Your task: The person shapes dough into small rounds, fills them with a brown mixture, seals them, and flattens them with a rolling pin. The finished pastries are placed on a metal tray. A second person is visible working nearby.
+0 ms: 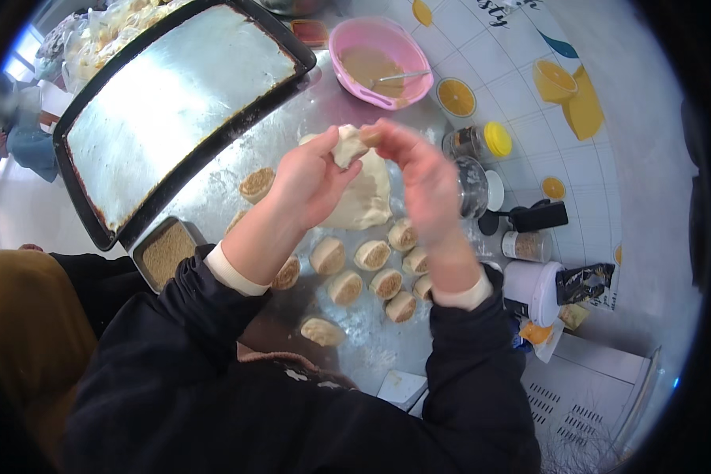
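Observation:
My left hand [314,178] holds a small lump of white dough [348,146] between thumb and fingers, above the metal table [367,367]. My right hand [418,169], slightly blurred, is at the lump's right side, its fingertips bent towards it; whether they grip it cannot be told. Beneath both hands lies a larger flat piece of dough [364,198], partly covered by the left hand. Several round dough pieces with a brown, crumbly-looking face [372,255] lie nearer my body. A paler dough piece [322,332] lies apart from them, close to my front.
A large black-rimmed baking tray [181,172] lies at the left, above a metal container of brown crumbs [169,252]. A pink basin [418,50] holds brownish liquid and a utensil. Jars [471,186] and a white tub [524,290] line the right wall. Another person [29,139] is at far left.

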A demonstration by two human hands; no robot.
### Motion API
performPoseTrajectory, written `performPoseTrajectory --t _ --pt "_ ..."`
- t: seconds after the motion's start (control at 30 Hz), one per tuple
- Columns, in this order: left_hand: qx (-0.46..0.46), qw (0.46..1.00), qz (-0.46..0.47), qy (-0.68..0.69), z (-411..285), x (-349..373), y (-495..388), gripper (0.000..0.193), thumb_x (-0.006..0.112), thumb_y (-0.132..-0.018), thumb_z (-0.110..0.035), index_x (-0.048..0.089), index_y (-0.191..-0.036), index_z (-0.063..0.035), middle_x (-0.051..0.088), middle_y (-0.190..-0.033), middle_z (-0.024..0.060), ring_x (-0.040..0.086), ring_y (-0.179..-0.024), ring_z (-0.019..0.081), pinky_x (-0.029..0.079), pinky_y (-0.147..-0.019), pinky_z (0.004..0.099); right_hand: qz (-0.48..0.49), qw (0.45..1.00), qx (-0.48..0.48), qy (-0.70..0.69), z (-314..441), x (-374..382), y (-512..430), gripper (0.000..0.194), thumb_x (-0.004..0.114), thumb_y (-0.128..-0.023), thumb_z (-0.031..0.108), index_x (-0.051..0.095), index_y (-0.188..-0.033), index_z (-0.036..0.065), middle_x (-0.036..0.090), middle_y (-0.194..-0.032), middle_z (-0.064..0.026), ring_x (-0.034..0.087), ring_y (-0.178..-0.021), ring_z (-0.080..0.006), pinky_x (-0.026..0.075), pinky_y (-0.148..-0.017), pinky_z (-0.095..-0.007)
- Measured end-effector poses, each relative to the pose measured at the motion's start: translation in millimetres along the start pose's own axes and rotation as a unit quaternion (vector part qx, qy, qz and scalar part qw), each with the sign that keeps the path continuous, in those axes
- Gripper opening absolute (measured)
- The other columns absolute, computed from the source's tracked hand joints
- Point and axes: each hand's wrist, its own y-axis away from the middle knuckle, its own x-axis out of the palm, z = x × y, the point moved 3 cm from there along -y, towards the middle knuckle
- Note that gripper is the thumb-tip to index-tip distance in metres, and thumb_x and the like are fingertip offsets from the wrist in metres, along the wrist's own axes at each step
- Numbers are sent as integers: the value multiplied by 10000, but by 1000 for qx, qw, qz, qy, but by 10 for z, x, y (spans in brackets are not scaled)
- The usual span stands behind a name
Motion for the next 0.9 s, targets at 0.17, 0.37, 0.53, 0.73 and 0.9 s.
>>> performPoseTrajectory --t 0.17,0.37,0.53,0.73,0.9 --pt "-47 999 22 -7 277 355 602 330 358 -1046 -248 449 -1239 4 538 -1231 119 546 -1122 226 444 -997 387 18 837 -147 526 180 260 677 821 479 -861 644 476 -1375 4 469 -1426 -168 430 -1325 -365 250 -1094 -524" --pt "-62 993 86 -49 573 467 1247 415 341 -1046 -267 391 -1335 26 460 -1356 122 465 -1241 241 377 -1066 440 -38 820 -113 560 498 463 1325 848 446 -846 698 479 -1390 48 376 -1502 -151 310 -1397 -395 149 -1100 -594" --pt "-5 991 71 -115 756 421 1690 411 323 -1048 -288 444 -1302 12 551 -1265 91 563 -1107 205 429 -1016 354 -49 849 -150 503 840 400 1777 768 447 -887 654 501 -1378 66 394 -1498 -119 267 -1411 -416 144 -1103 -584" --pt "-96 983 150 -49 1031 343 2085 320 432 -1015 -196 513 -1243 14 536 -1285 104 521 -1177 213 418 -1011 349 -55 857 -146 491 983 545 2331 651 454 -942 561 523 -1358 64 438 -1471 -115 268 -1417 -399 166 -1109 -560" --pt "-21 986 95 -132 1390 290 2319 409 497 -977 -179 453 -1348 -12 559 -1267 60 570 -1085 170 448 -968 318 -80 970 -178 148 914 535 2682 499 408 -1019 396 500 -1377 61 404 -1492 -143 241 -1430 -397 119 -1156 -494"
